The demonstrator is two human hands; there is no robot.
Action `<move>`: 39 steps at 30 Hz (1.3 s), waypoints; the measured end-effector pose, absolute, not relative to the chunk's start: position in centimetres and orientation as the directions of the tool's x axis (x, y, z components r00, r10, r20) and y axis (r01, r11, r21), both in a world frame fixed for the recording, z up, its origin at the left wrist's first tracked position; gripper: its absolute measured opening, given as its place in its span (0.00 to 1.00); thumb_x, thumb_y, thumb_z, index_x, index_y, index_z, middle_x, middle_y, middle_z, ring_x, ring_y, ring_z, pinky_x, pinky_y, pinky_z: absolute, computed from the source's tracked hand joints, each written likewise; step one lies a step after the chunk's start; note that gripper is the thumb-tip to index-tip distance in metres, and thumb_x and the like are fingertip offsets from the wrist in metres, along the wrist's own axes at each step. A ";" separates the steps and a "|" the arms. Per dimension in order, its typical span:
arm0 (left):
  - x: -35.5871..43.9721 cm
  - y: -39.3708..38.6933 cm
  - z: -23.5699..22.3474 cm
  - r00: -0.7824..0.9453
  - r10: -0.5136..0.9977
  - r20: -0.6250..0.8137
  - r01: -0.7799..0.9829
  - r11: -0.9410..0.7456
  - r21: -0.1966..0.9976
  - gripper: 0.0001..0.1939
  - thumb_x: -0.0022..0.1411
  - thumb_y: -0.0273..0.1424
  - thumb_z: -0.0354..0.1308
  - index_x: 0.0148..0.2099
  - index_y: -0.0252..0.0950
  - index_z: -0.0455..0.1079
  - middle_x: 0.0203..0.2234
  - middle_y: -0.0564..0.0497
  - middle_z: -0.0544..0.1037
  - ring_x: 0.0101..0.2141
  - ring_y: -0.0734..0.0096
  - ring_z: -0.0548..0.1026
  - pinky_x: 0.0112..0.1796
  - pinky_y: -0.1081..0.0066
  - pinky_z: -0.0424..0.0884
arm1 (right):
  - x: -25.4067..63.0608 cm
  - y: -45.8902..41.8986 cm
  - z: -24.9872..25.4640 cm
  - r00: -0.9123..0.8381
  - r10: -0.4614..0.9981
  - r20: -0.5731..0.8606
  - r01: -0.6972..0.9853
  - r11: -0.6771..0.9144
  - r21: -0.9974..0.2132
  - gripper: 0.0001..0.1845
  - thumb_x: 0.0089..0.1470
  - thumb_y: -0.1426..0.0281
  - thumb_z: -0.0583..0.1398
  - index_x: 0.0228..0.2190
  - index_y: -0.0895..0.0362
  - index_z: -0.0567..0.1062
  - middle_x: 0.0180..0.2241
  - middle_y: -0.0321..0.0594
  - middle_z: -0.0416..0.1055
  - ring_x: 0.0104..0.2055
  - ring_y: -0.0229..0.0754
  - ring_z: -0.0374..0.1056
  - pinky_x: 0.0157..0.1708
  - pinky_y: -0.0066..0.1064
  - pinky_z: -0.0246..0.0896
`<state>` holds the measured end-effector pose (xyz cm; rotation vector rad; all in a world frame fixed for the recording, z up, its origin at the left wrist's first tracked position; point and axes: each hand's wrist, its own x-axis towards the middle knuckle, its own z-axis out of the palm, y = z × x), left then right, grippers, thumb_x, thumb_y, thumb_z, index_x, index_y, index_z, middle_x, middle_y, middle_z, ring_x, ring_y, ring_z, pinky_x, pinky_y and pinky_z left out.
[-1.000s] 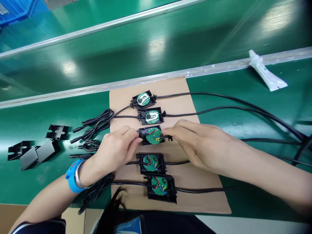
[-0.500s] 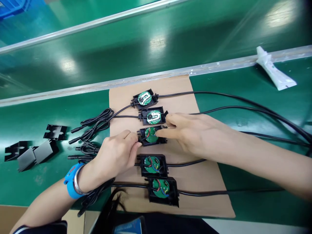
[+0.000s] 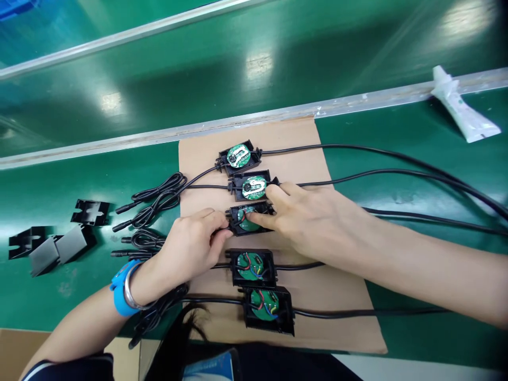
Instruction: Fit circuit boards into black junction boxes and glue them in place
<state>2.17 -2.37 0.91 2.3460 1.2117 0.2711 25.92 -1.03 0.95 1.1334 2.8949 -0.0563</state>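
Observation:
Several small black housings with round green circuit boards lie in a column on a brown cardboard sheet (image 3: 301,296), each with black cables running left and right. My left hand (image 3: 190,244) pinches the left end of the middle housing (image 3: 243,221). My right hand (image 3: 305,214) rests over its right side, with fingertips pressing on its green board. The two housings above, one at the top (image 3: 238,156) and one below it (image 3: 253,186), have boards with white parts. The two lower housings, one (image 3: 251,266) above the other (image 3: 267,308), show red, blue and yellow wires.
Loose black and grey covers (image 3: 55,244) lie on the green belt at the left. Coiled black cable ends (image 3: 153,201) sit left of the cardboard. A white tube (image 3: 462,114) lies by the metal rail (image 3: 238,124) at the upper right. Long cables (image 3: 416,174) run right.
My right hand has moved left from the housing's right cable end onto its green board. My left hand has stayed at the housing's left end. The view has shifted slightly.

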 end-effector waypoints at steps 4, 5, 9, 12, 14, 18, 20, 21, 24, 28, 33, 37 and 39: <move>2.1 -2.0 1.1 0.558 0.822 -0.117 0.696 -0.386 0.605 0.04 0.61 0.24 0.59 0.34 0.36 0.69 0.29 0.56 0.76 0.28 0.76 0.72 0.30 0.74 0.66 | 26.1 -0.8 0.8 -0.746 0.666 -0.012 0.666 0.746 -0.014 0.16 0.54 0.77 0.60 0.40 0.48 0.82 0.31 0.47 0.65 0.30 0.42 0.58 0.25 0.33 0.34; 2.1 -1.9 1.1 0.549 0.825 -0.134 0.696 -0.363 0.620 0.04 0.61 0.24 0.59 0.33 0.36 0.69 0.28 0.57 0.76 0.28 0.76 0.72 0.29 0.74 0.65 | 26.2 -0.7 0.8 -0.748 0.664 -0.007 0.664 0.748 -0.017 0.16 0.55 0.76 0.60 0.40 0.48 0.82 0.32 0.47 0.65 0.30 0.42 0.58 0.25 0.33 0.34; 2.1 -1.6 1.0 0.516 0.830 -0.211 0.694 -0.261 0.671 0.03 0.61 0.26 0.60 0.33 0.36 0.70 0.27 0.56 0.76 0.27 0.76 0.71 0.28 0.75 0.65 | 26.7 -0.5 0.1 -0.761 0.649 0.001 0.649 0.761 -0.009 0.18 0.57 0.76 0.58 0.44 0.46 0.81 0.32 0.46 0.65 0.31 0.41 0.58 0.24 0.33 0.35; 2.3 -1.5 0.8 0.501 0.839 -0.212 0.675 -0.225 0.703 0.02 0.61 0.26 0.60 0.33 0.36 0.71 0.26 0.56 0.76 0.26 0.77 0.71 0.29 0.75 0.67 | 27.0 -0.6 -0.7 -0.764 0.644 0.031 0.645 0.765 0.009 0.21 0.57 0.75 0.58 0.48 0.46 0.80 0.32 0.46 0.65 0.30 0.40 0.57 0.24 0.33 0.35; 2.5 -1.4 0.5 0.503 0.855 -0.126 0.659 -0.285 0.696 0.03 0.60 0.24 0.59 0.33 0.36 0.70 0.26 0.56 0.76 0.27 0.76 0.72 0.30 0.75 0.68 | 27.0 -0.6 -1.1 -0.761 0.647 0.050 0.648 0.762 0.010 0.21 0.57 0.76 0.57 0.48 0.46 0.80 0.32 0.46 0.65 0.31 0.40 0.57 0.24 0.33 0.36; 2.8 -1.9 -0.3 0.542 0.834 0.104 0.686 -0.510 0.518 0.04 0.62 0.23 0.56 0.35 0.35 0.70 0.29 0.53 0.77 0.31 0.72 0.74 0.32 0.73 0.69 | 27.0 -0.7 -1.4 -0.757 0.649 0.073 0.649 0.760 -0.025 0.23 0.57 0.77 0.56 0.47 0.43 0.80 0.33 0.46 0.64 0.31 0.42 0.57 0.25 0.33 0.37; 2.8 -2.3 -0.7 0.562 0.817 0.130 0.738 -0.566 0.367 0.05 0.64 0.25 0.54 0.34 0.36 0.69 0.28 0.52 0.75 0.29 0.71 0.73 0.28 0.72 0.66 | 27.0 -0.7 -1.4 -0.755 0.652 0.072 0.651 0.758 -0.037 0.24 0.57 0.77 0.56 0.48 0.41 0.80 0.32 0.46 0.64 0.31 0.42 0.57 0.25 0.33 0.36; 2.9 -2.6 -0.8 0.571 0.811 0.128 0.761 -0.581 0.288 0.07 0.65 0.25 0.53 0.34 0.36 0.69 0.27 0.52 0.74 0.27 0.70 0.72 0.26 0.72 0.64 | 26.9 -0.6 -1.4 -0.753 0.654 0.070 0.653 0.756 -0.041 0.24 0.57 0.77 0.56 0.48 0.41 0.80 0.32 0.46 0.64 0.31 0.42 0.57 0.25 0.33 0.35; 3.3 -3.3 -0.8 0.610 0.783 0.120 0.783 -0.620 0.061 0.09 0.65 0.24 0.51 0.32 0.36 0.68 0.25 0.51 0.72 0.25 0.69 0.70 0.22 0.70 0.60 | 26.9 -0.5 -1.5 -0.748 0.661 0.067 0.658 0.751 -0.062 0.23 0.57 0.77 0.57 0.46 0.42 0.81 0.33 0.47 0.65 0.30 0.41 0.56 0.25 0.33 0.34; 4.3 -3.5 -0.4 0.722 0.692 0.015 0.681 -0.707 -0.190 0.10 0.61 0.18 0.50 0.32 0.35 0.68 0.25 0.49 0.73 0.26 0.67 0.71 0.23 0.70 0.61 | 26.9 -0.3 -1.5 -0.758 0.650 0.061 0.641 0.759 -0.116 0.22 0.57 0.78 0.56 0.44 0.44 0.82 0.34 0.47 0.67 0.30 0.41 0.56 0.25 0.33 0.35; 4.6 -3.0 1.0 0.731 0.678 -0.082 0.652 -0.728 -0.212 0.08 0.61 0.19 0.52 0.32 0.34 0.69 0.25 0.49 0.73 0.25 0.64 0.72 0.23 0.68 0.63 | 26.6 -0.1 -1.3 -0.739 0.673 0.036 0.664 0.736 -0.129 0.23 0.57 0.78 0.55 0.44 0.44 0.82 0.35 0.48 0.67 0.31 0.42 0.59 0.25 0.33 0.36; 4.5 -2.5 1.9 0.686 0.726 0.051 0.728 -0.684 -0.054 0.08 0.67 0.28 0.53 0.35 0.34 0.71 0.28 0.48 0.75 0.31 0.63 0.74 0.30 0.66 0.69 | 26.8 -0.3 -1.1 -0.746 0.665 0.026 0.654 0.740 -0.159 0.24 0.57 0.78 0.54 0.47 0.43 0.81 0.34 0.45 0.68 0.31 0.41 0.61 0.25 0.32 0.40; 4.5 -2.2 1.5 0.738 0.668 0.092 0.669 -0.743 0.030 0.08 0.68 0.29 0.53 0.39 0.33 0.72 0.32 0.47 0.76 0.35 0.63 0.74 0.36 0.66 0.71 | 27.2 -0.5 -1.2 -0.731 0.680 0.055 0.657 0.724 -0.211 0.27 0.57 0.80 0.52 0.50 0.45 0.78 0.33 0.43 0.69 0.30 0.40 0.63 0.26 0.31 0.45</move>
